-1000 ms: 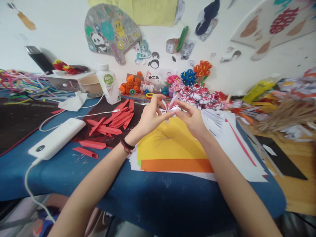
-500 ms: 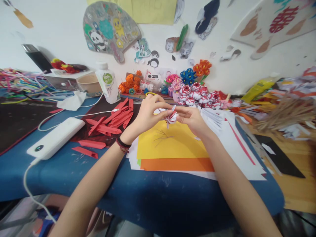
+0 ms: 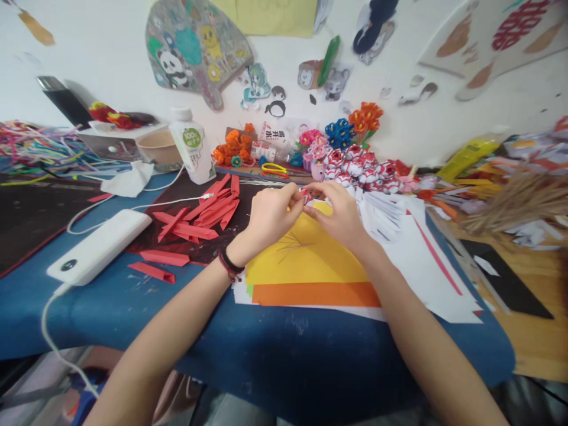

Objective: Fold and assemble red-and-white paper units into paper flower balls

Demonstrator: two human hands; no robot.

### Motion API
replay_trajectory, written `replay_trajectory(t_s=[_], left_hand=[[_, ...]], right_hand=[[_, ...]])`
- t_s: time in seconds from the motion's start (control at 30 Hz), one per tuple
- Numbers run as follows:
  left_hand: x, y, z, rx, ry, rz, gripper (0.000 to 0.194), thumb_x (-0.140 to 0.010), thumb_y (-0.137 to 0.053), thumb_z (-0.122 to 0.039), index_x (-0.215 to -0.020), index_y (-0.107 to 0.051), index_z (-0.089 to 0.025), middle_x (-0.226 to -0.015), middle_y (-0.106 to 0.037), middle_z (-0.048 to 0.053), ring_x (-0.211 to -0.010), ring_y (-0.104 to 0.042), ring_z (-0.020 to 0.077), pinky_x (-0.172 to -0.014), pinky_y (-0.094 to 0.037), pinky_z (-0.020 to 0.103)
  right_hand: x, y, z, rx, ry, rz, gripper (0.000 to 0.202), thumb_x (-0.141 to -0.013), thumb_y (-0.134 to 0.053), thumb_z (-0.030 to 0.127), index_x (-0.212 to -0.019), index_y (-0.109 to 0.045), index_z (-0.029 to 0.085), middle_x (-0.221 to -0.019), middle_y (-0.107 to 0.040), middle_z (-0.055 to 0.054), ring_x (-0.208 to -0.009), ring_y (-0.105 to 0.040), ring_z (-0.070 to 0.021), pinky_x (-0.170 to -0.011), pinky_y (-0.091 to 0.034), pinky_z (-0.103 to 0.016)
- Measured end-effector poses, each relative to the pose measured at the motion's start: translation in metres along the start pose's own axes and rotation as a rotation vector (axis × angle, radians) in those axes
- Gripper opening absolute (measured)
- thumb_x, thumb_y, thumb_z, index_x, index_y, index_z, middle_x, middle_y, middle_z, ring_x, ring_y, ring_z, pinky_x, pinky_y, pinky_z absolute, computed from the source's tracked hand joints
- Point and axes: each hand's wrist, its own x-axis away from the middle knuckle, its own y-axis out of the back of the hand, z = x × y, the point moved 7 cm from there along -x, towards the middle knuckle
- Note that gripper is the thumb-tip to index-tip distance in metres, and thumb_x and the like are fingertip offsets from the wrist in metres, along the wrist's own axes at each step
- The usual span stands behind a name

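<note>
**A:** ok so where's the flower rn? Can barely spot it lol

**B:** Between the hands, over the yellow sheet (image 3: 310, 260). Left hand (image 3: 270, 216) has its fingertips pinched on the little red-and-white paper flower (image 3: 306, 196), right hand (image 3: 339, 216) grips the other side, thumb and finger curled in.

**A:** What just changed?

**B:** Fingers closed in over it, so way fewer petals show than a moment ago. Means I can't judge their shape, tbh. The yellow loops (image 3: 274, 169) behind are more exposed now too.

**A:** And around that?

**B:** Folded red pieces (image 3: 217, 210) to the left, white slips (image 3: 377, 216) to the right, bunched red-and-white flowers (image 3: 355, 168) farther back on the worktop (image 3: 266, 349).
</note>
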Motion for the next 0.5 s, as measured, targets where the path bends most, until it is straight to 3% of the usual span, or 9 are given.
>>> replay_trajectory(t_s=[0.27,0.5], left_hand=[[-0.003,0.001,0.007,0.146,0.167,0.019,0.023,-0.084,-0.069,-0.031,-0.066,-0.070,-0.019,-0.060,-0.068,0.002,-0.055,-0.058,0.0135,-0.054,-0.036,0.022],[-0.003,0.000,0.003,0.178,0.092,0.007,0.018,-0.084,-0.067,-0.027,-0.069,-0.070,-0.018,-0.061,-0.067,0.001,-0.055,-0.055,0.0121,-0.054,-0.034,0.022]], right_hand=[[0.004,0.003,0.007,0.201,0.113,-0.015,0.024,-0.100,-0.060,0.043,-0.103,-0.073,0.022,-0.091,-0.073,-0.007,-0.088,-0.065,-0.0258,-0.080,-0.048,-0.040],[0.005,0.004,0.016,0.148,0.057,-0.060,0.014,-0.095,-0.059,0.025,-0.095,-0.073,0.023,-0.083,-0.074,-0.004,-0.079,-0.066,-0.0211,-0.071,-0.049,-0.035]])
